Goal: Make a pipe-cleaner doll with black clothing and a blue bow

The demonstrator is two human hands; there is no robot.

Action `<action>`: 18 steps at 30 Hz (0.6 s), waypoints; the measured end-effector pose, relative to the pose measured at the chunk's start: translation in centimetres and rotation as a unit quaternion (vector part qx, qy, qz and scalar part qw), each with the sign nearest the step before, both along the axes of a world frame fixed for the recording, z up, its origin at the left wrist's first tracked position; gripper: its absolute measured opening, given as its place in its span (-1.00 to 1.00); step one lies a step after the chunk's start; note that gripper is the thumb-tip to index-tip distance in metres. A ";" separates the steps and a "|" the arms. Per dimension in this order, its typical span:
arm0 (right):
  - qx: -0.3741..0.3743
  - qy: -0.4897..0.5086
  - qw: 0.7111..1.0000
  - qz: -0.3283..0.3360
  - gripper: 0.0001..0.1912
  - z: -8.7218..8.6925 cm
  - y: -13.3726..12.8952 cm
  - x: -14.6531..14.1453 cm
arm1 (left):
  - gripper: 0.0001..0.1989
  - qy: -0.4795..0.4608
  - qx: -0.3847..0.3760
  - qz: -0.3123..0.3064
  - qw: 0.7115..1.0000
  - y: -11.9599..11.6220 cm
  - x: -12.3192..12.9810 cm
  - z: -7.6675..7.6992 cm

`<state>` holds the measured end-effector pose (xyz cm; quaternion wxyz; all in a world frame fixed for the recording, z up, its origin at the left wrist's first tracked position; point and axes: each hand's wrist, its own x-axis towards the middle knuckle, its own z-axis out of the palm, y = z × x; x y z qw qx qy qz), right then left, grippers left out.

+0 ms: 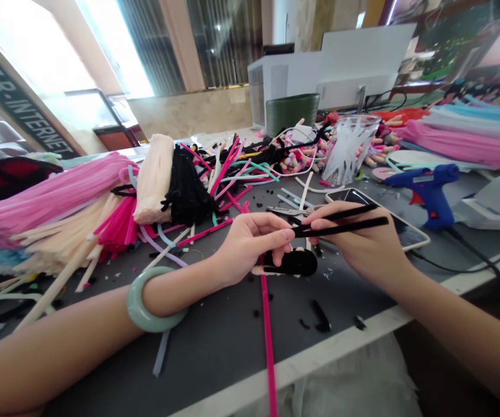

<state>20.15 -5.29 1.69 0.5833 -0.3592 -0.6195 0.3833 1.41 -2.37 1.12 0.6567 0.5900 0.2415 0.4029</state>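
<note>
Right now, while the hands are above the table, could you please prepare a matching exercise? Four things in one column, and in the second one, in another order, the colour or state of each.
Column one
1. Glue gun
2. Bangle
3. Raised fuzzy lengths
4. Phone

Column two
A. Black, pinched by the left hand
B. Dark-screened, partly hidden by the right hand
C. Pale green and ring-shaped
D. Blue and pistol-shaped

Right pairs: 1-D, 2-C, 3-A, 4-B
</note>
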 end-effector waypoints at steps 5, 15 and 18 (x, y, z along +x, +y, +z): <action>0.008 -0.038 0.999 0.001 -0.95 0.3 0.1 0.0 | -0.79 0.060 0.007 -0.012 0.998 -0.1 -0.1 0.2; 0.028 -0.141 0.988 0.049 -0.85 -0.1 0.1 0.2 | -0.70 0.131 0.021 -0.065 0.989 -0.5 0.2 1.3; 0.080 -0.162 0.983 0.017 -0.89 -0.2 -0.1 0.4 | -0.73 0.122 0.021 -0.066 0.990 -0.5 0.1 1.2</action>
